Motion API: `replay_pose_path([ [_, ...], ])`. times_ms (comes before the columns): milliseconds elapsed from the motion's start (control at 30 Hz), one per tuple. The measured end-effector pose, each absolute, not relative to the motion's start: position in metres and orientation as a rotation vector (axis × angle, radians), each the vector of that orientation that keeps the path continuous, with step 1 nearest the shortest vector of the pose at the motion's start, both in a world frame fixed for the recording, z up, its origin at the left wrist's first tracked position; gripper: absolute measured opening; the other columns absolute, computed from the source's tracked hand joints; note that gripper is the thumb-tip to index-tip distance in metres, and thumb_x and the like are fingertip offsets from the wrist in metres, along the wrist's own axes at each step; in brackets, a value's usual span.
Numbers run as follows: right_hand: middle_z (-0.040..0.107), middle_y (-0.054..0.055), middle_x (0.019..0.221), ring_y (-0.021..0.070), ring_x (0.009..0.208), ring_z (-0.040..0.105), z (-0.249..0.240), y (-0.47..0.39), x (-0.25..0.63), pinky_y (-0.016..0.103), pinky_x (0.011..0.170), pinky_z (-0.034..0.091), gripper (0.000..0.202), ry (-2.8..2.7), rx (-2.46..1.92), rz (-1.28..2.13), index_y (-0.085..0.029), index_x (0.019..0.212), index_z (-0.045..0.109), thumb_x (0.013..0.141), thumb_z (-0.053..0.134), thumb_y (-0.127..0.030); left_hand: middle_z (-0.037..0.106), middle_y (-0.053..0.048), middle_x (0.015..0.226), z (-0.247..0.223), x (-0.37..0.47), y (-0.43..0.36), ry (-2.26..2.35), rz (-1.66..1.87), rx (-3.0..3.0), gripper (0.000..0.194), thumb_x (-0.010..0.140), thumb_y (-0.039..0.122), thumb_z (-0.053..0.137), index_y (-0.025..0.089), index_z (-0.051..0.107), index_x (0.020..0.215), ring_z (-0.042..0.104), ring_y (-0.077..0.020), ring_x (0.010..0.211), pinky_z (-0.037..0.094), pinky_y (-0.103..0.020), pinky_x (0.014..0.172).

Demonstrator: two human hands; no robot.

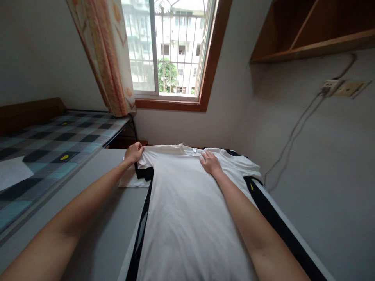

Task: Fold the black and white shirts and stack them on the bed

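Reached forward with both arms, elbows slightly bent. Pinched the sleeve (pixel 147 159) of the white T-shirt (pixel 187 207) at its outer edge between the curled fingers of the left hand (pixel 134 152). Rested the right hand (pixel 210 162) palm down, unclenched, near the collar (pixel 187 150). Had the shirt spread lengthwise over black-and-white cloth (pixel 285 224), collar end toward the window (pixel 142 62).

White shirt (pixel 181 203), grey-black checked mattress (pixel 43 152), orange floral curtain (pixel 108 54), brown window frame (pixel 215 50)
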State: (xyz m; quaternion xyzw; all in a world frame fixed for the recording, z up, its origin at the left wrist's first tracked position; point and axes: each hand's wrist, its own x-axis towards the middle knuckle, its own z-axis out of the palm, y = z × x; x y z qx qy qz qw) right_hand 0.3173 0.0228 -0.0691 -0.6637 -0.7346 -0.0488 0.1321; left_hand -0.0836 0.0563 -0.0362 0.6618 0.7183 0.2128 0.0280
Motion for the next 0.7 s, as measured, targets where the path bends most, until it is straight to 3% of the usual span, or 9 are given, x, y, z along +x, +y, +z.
replay_pose_path([
  [133, 0.050, 0.012, 0.145, 0.0261, 0.135, 0.040, -0.068, 0.018, 0.316, 0.037, 0.108, 0.031, 0.047, -2.104, -1.906, -0.144, -0.017, 0.136, 0.055, 0.097, 0.040, -0.038, 0.071, -0.009, 0.104, -0.039, -0.084, 0.051, 2.189, 0.519, 2.096, 0.030, 0.084, 0.041, 0.057, 0.020, 0.067, 0.103, 0.065, -0.0239, 0.096, 0.047, -0.029, 0.078],
  [300, 0.061, 0.013, 0.128, 0.0262, 0.115, 0.053, -0.057, 0.007, 0.343, 0.038, 0.097, 0.038, 0.041, -1.803, -1.959, -0.202, -0.019, 0.127, 0.061, 0.098, 0.035, -0.031, 0.061, -0.013, 0.126, -0.036, -0.055, 0.021, 1.995, 0.698, 2.612, 0.038, 0.092, 0.036, 0.044, 0.020, 0.064, 0.119, 0.054, -0.0293, 0.119, 0.039, -0.045, 0.099],
  [400, 0.061, 0.016, 0.122, 0.0285, 0.110, 0.054, -0.041, -0.005, 0.382, 0.040, 0.092, 0.039, 0.038, -1.552, -2.135, -0.344, -0.018, 0.122, 0.065, 0.093, 0.042, -0.025, 0.055, -0.010, 0.138, -0.042, -0.034, 0.004, 1.764, 0.594, 2.691, 0.040, 0.095, 0.038, 0.039, 0.024, 0.063, 0.123, 0.049, -0.0275, 0.127, 0.035, -0.046, 0.105],
  [500, 0.058, 0.018, 0.122, 0.0315, 0.113, 0.053, -0.024, -0.019, 0.430, 0.042, 0.091, 0.039, 0.036, -1.363, -2.293, -0.449, -0.018, 0.119, 0.067, 0.088, 0.053, -0.030, 0.044, -0.010, 0.150, -0.054, -0.022, -0.007, 1.793, 0.383, 2.600, 0.050, 0.094, 0.048, 0.039, 0.027, 0.053, 0.137, 0.039, -0.0319, 0.137, 0.030, -0.053, 0.108],
  [700, 0.070, 0.014, 0.100, 0.0252, 0.086, 0.064, -0.012, -0.032, 0.493, 0.033, 0.073, 0.047, 0.023, -1.454, -2.514, 0.173, -0.018, 0.095, 0.074, 0.078, 0.067, -0.032, 0.037, -0.010, 0.155, -0.067, -0.022, -0.009, 1.809, 0.289, 2.547, 0.055, 0.096, 0.050, 0.035, 0.029, 0.044, 0.145, 0.030, -0.0332, 0.143, 0.022, -0.056, 0.112],
])
